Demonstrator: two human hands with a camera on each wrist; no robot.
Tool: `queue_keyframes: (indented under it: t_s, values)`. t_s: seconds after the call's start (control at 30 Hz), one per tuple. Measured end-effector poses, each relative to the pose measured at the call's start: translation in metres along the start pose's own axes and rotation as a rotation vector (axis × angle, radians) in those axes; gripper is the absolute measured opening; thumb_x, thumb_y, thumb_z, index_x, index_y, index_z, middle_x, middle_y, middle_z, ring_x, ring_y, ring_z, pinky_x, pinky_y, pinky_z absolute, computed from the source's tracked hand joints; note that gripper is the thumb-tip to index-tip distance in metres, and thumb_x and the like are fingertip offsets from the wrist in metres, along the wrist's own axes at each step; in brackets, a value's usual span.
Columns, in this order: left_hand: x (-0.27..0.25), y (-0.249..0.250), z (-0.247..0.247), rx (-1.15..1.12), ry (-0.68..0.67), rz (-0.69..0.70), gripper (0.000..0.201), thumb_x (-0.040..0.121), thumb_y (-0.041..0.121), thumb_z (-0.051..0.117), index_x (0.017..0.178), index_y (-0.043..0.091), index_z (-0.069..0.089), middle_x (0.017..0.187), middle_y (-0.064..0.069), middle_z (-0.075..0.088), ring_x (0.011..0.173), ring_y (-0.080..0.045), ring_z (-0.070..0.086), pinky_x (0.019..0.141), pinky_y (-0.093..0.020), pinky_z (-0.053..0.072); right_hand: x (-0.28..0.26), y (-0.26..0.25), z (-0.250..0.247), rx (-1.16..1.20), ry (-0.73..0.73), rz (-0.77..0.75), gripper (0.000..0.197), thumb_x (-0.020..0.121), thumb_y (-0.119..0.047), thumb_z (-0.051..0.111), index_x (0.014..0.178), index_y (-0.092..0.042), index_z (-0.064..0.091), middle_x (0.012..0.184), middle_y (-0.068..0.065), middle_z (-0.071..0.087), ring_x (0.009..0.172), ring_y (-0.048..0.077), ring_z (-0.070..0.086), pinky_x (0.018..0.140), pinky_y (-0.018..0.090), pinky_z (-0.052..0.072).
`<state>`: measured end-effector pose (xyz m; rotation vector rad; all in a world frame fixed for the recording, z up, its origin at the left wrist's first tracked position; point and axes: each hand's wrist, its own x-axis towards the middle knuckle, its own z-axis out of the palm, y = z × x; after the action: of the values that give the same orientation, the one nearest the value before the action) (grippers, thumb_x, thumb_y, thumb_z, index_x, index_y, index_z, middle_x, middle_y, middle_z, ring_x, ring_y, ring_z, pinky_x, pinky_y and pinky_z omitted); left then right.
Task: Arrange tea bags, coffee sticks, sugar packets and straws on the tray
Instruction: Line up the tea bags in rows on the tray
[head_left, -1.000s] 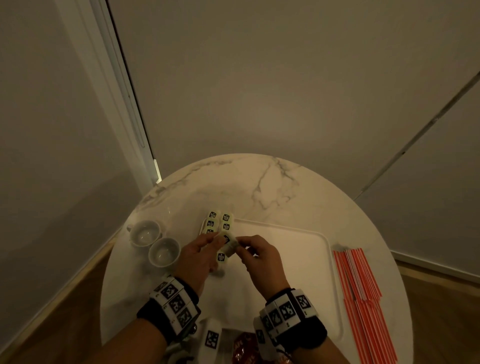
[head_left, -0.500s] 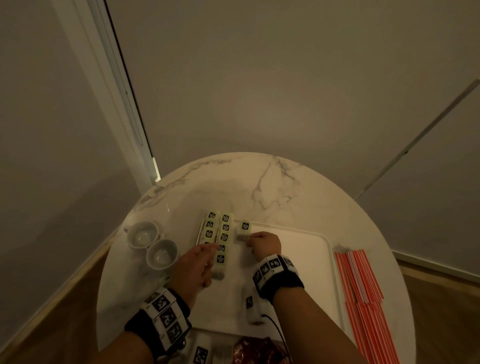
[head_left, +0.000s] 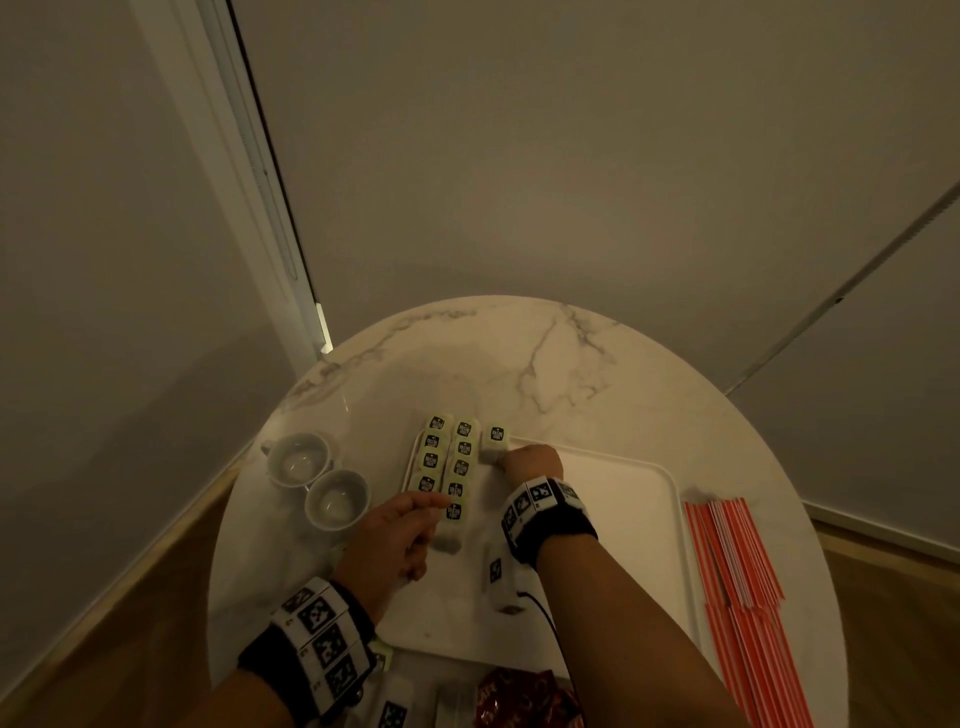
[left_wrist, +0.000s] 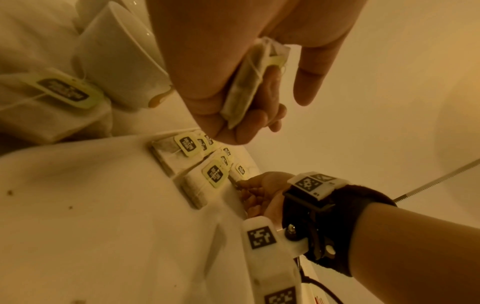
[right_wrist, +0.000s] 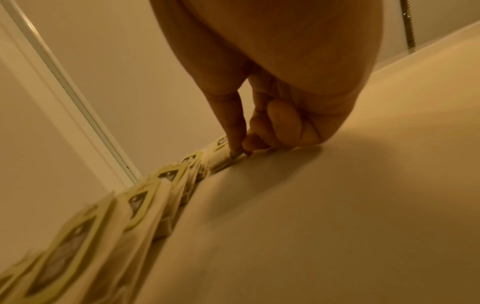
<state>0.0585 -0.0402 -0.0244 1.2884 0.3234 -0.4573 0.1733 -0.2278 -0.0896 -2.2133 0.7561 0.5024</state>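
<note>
Several tea bags (head_left: 447, 467) with yellow-green tags lie in two columns at the left end of the white tray (head_left: 623, 519). One more tea bag (head_left: 496, 440) lies at the far edge, right of them. My right hand (head_left: 503, 460) pinches its near edge between thumb and forefinger (right_wrist: 235, 131), low on the tray. My left hand (head_left: 415, 519) hovers by the near end of the columns. In the left wrist view it grips a small stack of tea bags (left_wrist: 249, 82) in curled fingers, with one finger straight. Red-and-white straws (head_left: 737, 597) lie on the table right of the tray.
Two white cups (head_left: 298, 457) (head_left: 335, 499) stand left of the tray on the round marble table (head_left: 519, 364). A red packet (head_left: 524, 701) and a loose tea bag (left_wrist: 52, 98) lie at the near edge. Walls close in behind the table.
My right hand took a tea bag from the left hand and carried it to the far edge of the tray, right of the two columns. My left hand stayed near the columns.
</note>
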Motion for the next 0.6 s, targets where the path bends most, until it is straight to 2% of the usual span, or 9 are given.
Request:
queue_keyframes:
  t_s: [0.23,0.3,0.37,0.43,0.5,0.53,0.6]
  values:
    - [-0.001,0.004,0.002,0.003,-0.017,-0.009,0.021,0.093,0.003,0.047,0.107,0.002,0.063,0.062,-0.002,0.045,0.041,-0.009,0.026,0.045,-0.025,0.027,0.005,-0.001,0.002,0.137,-0.013,0.041,0.026,0.086,-0.029,0.065,0.085,-0.003,0.067,0.083,0.013,0.065,0.071,0.026,0.058,0.06,0.029,0.041]
    - [0.0,0.005,0.003,-0.023,-0.022,-0.018,0.023,0.093,0.0,0.045,0.109,0.001,0.061,0.064,-0.004,0.043,0.042,-0.01,0.026,0.047,-0.026,0.027,0.003,-0.002,-0.001,0.106,-0.021,0.03,0.023,0.089,-0.025,0.062,0.088,-0.002,0.067,0.088,0.015,0.066,0.078,0.029,0.06,0.065,0.031,0.045]
    - [0.0,0.007,0.005,-0.059,-0.022,-0.017,0.029,0.089,-0.007,0.042,0.113,0.001,0.058,0.069,-0.007,0.043,0.045,-0.011,0.027,0.048,-0.027,0.03,0.002,-0.002,-0.003,0.058,-0.021,0.001,0.023,0.091,-0.02,0.059,0.095,0.0,0.07,0.099,0.016,0.069,0.091,0.031,0.063,0.076,0.031,0.049]
    - [-0.001,0.013,0.009,-0.118,-0.025,-0.006,0.04,0.079,-0.011,0.039,0.115,-0.001,0.054,0.071,-0.009,0.044,0.046,-0.013,0.031,0.049,-0.028,0.033,-0.002,-0.001,-0.008,0.125,-0.008,-0.014,0.024,0.088,-0.021,0.061,0.1,-0.002,0.07,0.103,0.015,0.07,0.098,0.03,0.064,0.078,0.029,0.047]
    - [-0.003,0.022,0.014,-0.217,-0.039,-0.006,0.045,0.076,-0.008,0.034,0.115,-0.003,0.054,0.073,-0.013,0.05,0.051,-0.018,0.041,0.055,-0.032,0.039,-0.01,0.0,-0.013,0.213,0.03,-0.031,0.033,0.088,-0.03,0.062,0.102,0.0,0.068,0.096,0.014,0.068,0.094,0.031,0.065,0.076,0.032,0.048]
    - [-0.003,0.027,0.016,-0.284,-0.048,-0.004,0.043,0.079,-0.006,0.031,0.115,-0.002,0.055,0.075,-0.015,0.055,0.057,-0.022,0.049,0.061,-0.035,0.043,-0.019,-0.002,-0.015,0.285,0.042,-0.047,0.036,0.088,-0.034,0.062,0.101,0.0,0.067,0.089,0.013,0.066,0.086,0.03,0.064,0.073,0.035,0.049]
    - [-0.001,0.035,0.019,-0.43,-0.067,0.024,0.042,0.086,-0.003,0.027,0.115,0.002,0.057,0.09,-0.019,0.065,0.082,-0.031,0.062,0.079,-0.042,0.046,-0.048,-0.008,-0.021,0.489,-0.029,-0.12,0.029,0.09,-0.033,0.061,0.092,-0.004,0.064,0.077,0.008,0.06,0.064,0.022,0.056,0.056,0.032,0.045]
